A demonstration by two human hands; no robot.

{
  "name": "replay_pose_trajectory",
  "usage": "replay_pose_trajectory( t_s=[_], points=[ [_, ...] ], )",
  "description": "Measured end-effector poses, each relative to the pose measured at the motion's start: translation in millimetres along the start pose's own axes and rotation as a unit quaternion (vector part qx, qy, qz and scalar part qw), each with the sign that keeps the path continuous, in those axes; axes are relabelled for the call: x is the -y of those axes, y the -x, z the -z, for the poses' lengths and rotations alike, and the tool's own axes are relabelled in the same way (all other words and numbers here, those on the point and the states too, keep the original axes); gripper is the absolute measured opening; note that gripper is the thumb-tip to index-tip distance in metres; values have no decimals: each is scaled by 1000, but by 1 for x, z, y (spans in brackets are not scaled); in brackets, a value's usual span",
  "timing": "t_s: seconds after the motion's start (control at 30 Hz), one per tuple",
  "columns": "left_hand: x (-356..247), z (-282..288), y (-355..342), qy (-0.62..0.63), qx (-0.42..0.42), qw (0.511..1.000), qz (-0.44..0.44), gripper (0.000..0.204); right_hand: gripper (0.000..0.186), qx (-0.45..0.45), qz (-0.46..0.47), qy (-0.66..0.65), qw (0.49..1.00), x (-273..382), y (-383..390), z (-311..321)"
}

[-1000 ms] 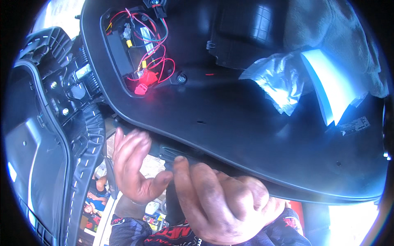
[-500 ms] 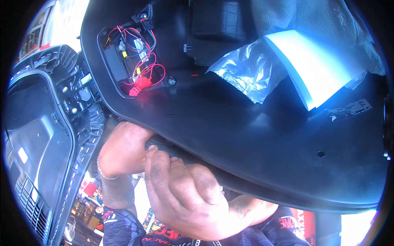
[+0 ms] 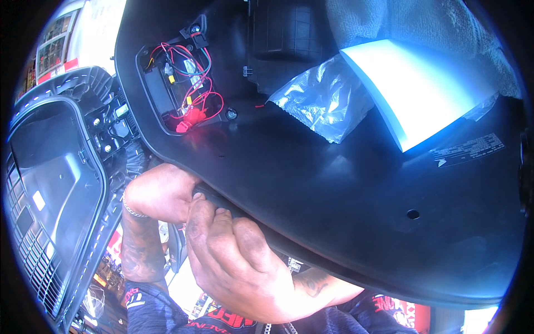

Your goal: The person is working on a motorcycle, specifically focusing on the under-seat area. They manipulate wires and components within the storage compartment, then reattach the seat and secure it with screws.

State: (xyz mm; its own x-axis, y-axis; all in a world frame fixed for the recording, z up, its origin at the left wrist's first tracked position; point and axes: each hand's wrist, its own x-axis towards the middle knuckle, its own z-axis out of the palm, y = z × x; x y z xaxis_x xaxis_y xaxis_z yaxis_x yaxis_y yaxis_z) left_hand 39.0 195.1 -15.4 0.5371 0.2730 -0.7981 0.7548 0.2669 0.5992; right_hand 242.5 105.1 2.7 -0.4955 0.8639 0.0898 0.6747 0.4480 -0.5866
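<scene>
My left hand (image 3: 161,192), with a chain bracelet at the wrist, reaches up under the near left edge of the black storage compartment (image 3: 311,206). Its fingers are hidden beneath that edge. Close against it, my right hand (image 3: 236,253) has its fingers curled together, tips pressed at the dark strip just below the rim. Whatever the right fingertips pinch is covered by the hand itself. At the compartment's far left lies an open battery recess (image 3: 158,89) with red and green wires (image 3: 203,83) and a red terminal cover (image 3: 191,118).
Within the compartment rest a crumpled clear plastic bag (image 3: 320,100), a white sheet (image 3: 420,89) and a grey cloth (image 3: 428,28). A raised seat with a black underside (image 3: 55,172) stands at the left, joined by a metal hinge (image 3: 114,122).
The view has shifted slightly, so the compartment's contents and both hands appear a little further left. Both hands keep nearly the same pose at the rim.
</scene>
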Motion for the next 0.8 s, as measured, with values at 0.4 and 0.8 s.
replay_pose_trajectory(
  t_s=[0.4, 0.8],
  points=[
    [-7, 6, -2, 13, 36, 998, 49, 51, 41, 8, -1, -32, 999, -12, 4, 0],
    [-5, 4, -1, -12, 23, 999, 36, 46, 42, 20, 7, -75, 997, -23, 9, -6]
  ],
)
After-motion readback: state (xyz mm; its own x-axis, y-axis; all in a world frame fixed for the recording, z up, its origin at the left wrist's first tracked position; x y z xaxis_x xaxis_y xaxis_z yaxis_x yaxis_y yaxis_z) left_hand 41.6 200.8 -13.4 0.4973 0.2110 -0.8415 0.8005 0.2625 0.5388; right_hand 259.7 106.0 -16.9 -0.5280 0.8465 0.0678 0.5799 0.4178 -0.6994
